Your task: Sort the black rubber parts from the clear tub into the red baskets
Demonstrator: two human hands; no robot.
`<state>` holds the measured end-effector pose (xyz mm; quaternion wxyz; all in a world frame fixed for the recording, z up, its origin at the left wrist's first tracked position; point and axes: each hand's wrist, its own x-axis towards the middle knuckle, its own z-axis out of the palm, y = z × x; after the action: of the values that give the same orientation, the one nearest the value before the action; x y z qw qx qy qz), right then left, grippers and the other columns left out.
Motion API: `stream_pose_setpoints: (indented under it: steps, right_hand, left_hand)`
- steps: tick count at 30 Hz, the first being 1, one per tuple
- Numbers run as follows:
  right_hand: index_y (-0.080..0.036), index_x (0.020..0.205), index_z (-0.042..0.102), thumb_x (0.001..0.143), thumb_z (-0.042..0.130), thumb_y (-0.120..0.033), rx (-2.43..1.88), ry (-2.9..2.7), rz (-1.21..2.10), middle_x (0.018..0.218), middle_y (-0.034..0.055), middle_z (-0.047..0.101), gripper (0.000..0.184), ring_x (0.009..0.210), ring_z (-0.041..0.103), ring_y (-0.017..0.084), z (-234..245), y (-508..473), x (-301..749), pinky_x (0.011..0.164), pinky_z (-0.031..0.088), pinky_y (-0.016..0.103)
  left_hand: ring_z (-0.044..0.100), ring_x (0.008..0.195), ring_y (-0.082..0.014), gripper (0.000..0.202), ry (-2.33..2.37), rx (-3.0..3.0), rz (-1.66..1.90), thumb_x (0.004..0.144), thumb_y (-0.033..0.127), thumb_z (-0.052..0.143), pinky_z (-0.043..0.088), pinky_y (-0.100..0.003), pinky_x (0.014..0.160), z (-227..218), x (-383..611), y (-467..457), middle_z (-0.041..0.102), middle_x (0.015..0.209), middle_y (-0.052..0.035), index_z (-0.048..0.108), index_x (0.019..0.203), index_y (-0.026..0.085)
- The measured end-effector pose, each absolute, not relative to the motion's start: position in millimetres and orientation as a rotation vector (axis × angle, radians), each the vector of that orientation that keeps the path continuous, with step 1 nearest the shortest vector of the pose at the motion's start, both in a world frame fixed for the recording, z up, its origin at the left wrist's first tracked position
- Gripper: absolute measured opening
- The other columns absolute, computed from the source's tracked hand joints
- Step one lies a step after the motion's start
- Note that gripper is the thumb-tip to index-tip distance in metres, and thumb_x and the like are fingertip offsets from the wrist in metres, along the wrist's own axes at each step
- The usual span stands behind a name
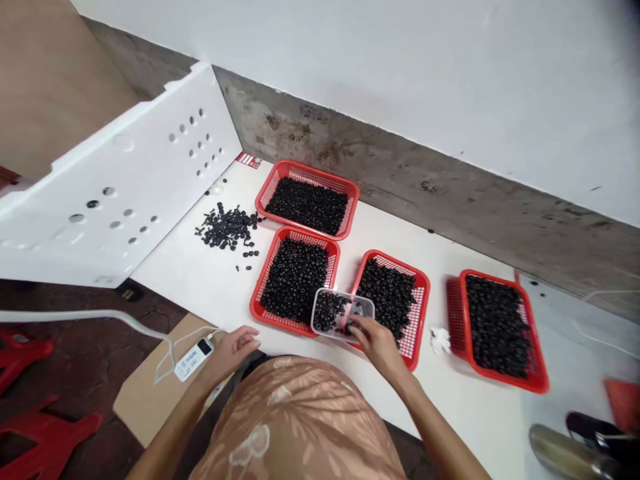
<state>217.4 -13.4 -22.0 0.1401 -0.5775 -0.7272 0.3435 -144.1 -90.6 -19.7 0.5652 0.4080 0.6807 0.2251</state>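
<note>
My right hand reaches into a clear plastic container, its fingers closed together at the small black parts inside. Whether they grip a part is too small to tell. The container rests across the rims of two red baskets, one a left basket full of black ring-like pieces, the other a right basket full of black parts. Over the table's front edge, my left hand holds nothing, its fingers loosely bent and apart. Near it is a white device with a cable.
Another red basket of black parts stands at the back, and one more basket at the right. Loose black pieces lie beside a tall white perforated panel. Crumpled white tissue sits between baskets. Red stools stand lower left.
</note>
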Motion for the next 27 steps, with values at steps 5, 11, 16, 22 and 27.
stream_pose_setpoints:
  steps: [5, 11, 16, 22, 27]
  right_hand:
    - [-0.020, 0.114, 0.063, 0.092, 0.045, -0.024, -1.803, -2.405, 0.906, 0.111, 0.0078, 0.066, 0.028, 0.099, 0.062, 0.018, -59, 28, 150, 0.085, 0.045, 0.027]
    - [-0.017, 0.106, 0.063, 0.090, 0.048, -0.018, -1.854, -2.424, 0.988, 0.110, 0.0120, 0.063, 0.022, 0.088, 0.064, 0.020, -77, 33, 135, 0.075, 0.043, 0.028]
    - [-0.014, 0.105, 0.060, 0.089, 0.049, -0.020, -1.867, -2.263, 1.054, 0.110, 0.0142, 0.061, 0.020, 0.086, 0.063, 0.020, -78, 29, 138, 0.074, 0.042, 0.028]
    - [-0.016, 0.095, 0.060, 0.093, 0.041, -0.042, -1.658, -1.761, 1.361, 0.080, 0.0017, 0.062, 0.032, 0.069, 0.057, 0.012, -65, 8, 148, 0.064, 0.043, 0.023]
    - [-0.016, 0.076, 0.056, 0.085, 0.048, -0.057, -1.371, -1.071, 1.877, 0.051, -0.0069, 0.044, 0.043, 0.039, 0.031, 0.006, -61, -16, 153, 0.041, 0.026, 0.019]
  left_hand:
    - [0.061, 0.079, -0.0171, 0.030, 1.462, 1.247, 0.412, 0.079, 0.040, 0.058, 0.045, -0.026, 0.070, -9, -92, -61, 0.067, 0.085, -0.0026, 0.064, 0.100, 0.020]
    - [0.060, 0.080, -0.0174, 0.027, 1.351, 1.421, 0.408, 0.079, 0.035, 0.060, 0.045, -0.026, 0.072, -12, -50, -36, 0.068, 0.089, -0.0041, 0.066, 0.100, 0.019]
    - [0.059, 0.076, -0.0157, 0.024, 1.478, 1.493, 0.470, 0.078, 0.030, 0.062, 0.045, -0.027, 0.071, -29, -27, -19, 0.064, 0.091, -0.0039, 0.065, 0.100, 0.019]
    - [0.057, 0.094, -0.0188, 0.033, 1.422, 1.718, 0.623, 0.086, 0.023, 0.053, 0.045, -0.031, 0.085, -34, -12, -6, 0.061, 0.105, -0.0073, 0.060, 0.119, 0.021]
    - [0.061, 0.091, -0.0167, 0.026, 1.258, 1.756, 0.659, 0.090, 0.021, 0.048, 0.046, -0.027, 0.082, -33, -3, -8, 0.065, 0.099, -0.0061, 0.066, 0.110, 0.021]
